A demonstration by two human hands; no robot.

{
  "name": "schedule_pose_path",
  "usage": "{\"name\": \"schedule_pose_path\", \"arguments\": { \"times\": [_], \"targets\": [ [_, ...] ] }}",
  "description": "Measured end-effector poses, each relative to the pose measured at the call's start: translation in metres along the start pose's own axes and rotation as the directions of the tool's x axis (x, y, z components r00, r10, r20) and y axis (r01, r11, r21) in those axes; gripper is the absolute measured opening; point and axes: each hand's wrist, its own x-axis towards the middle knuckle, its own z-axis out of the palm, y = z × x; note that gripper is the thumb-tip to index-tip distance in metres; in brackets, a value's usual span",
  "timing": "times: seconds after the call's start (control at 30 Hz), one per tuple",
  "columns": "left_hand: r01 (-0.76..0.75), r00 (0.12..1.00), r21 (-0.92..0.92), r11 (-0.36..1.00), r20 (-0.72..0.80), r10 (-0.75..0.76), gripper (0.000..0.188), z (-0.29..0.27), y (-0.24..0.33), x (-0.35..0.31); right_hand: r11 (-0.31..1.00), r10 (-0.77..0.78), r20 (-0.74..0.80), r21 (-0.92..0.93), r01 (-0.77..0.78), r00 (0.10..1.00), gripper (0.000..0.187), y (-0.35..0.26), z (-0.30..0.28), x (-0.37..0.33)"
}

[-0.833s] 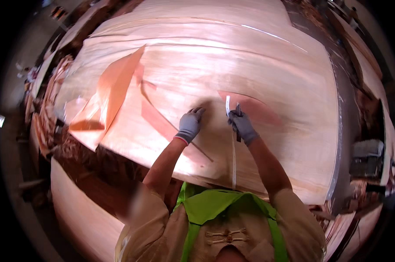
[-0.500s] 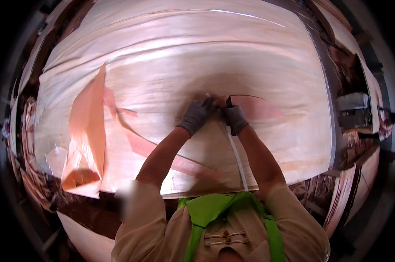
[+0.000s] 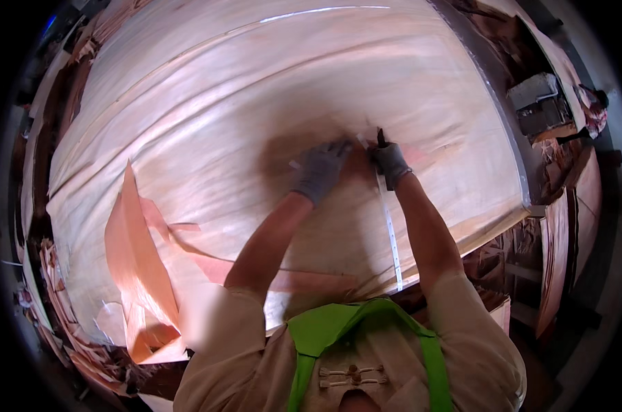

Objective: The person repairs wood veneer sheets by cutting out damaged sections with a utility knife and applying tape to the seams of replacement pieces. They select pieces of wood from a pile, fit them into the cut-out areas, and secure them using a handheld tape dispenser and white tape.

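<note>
A wide pale wood veneer sheet (image 3: pixel 256 103) covers the table. My left hand (image 3: pixel 319 172), in a grey glove, lies pressed flat on the sheet beside a long white tape strip (image 3: pixel 390 230) that runs from the hands back toward me. My right hand (image 3: pixel 390 162), also gloved, is closed around a small dark-handled cutting tool (image 3: pixel 380 137) held upright at the strip's far end. The tool's tip is hidden by the hand. A reddish veneer patch (image 3: pixel 421 154) shows just right of my right hand.
Torn reddish veneer strips (image 3: pixel 139 268) curl up at the lower left of the sheet. More veneer scraps (image 3: pixel 50 295) pile along the left edge. A metal edge (image 3: pixel 503 117) bounds the table on the right, with a grey box (image 3: pixel 541 103) and stacked veneer (image 3: pixel 565 226) beyond.
My hands have moved farther out over the sheet and closer together. The view has shifted, so the torn strips now sit lower left.
</note>
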Motion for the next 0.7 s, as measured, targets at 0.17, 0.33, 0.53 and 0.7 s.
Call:
{"name": "schedule_pose_path", "arguments": {
  "times": [0.17, 0.33, 0.53, 0.7],
  "targets": [
    [0.000, 0.999, -0.075, 0.997, 0.049, 0.003, 0.040, 0.030, 0.022, 0.034, 0.984, -0.072, -0.002, 0.162, 0.071, 0.997, 0.042, 0.003, -0.003, -0.017],
    [-0.109, 0.994, 0.127, 0.986, -0.008, 0.110, 0.038, 0.037, 0.014, 0.028, 0.967, -0.115, -0.019, 0.228, 0.117, 0.993, 0.027, 0.021, -0.003, -0.071],
    [-0.152, 0.988, 0.064, 0.986, 0.015, 0.152, 0.038, 0.018, 0.077, 0.079, 0.988, -0.007, -0.261, 0.147, 0.046, 0.965, 0.014, 0.047, -0.132, -0.028],
    [-0.332, 0.942, 0.149, 0.931, 0.092, 0.322, 0.047, 0.068, 0.124, 0.120, 1.000, 0.020, -0.395, 0.026, -0.011, 0.918, 0.024, 0.029, -0.128, -0.028]
  ]
}}
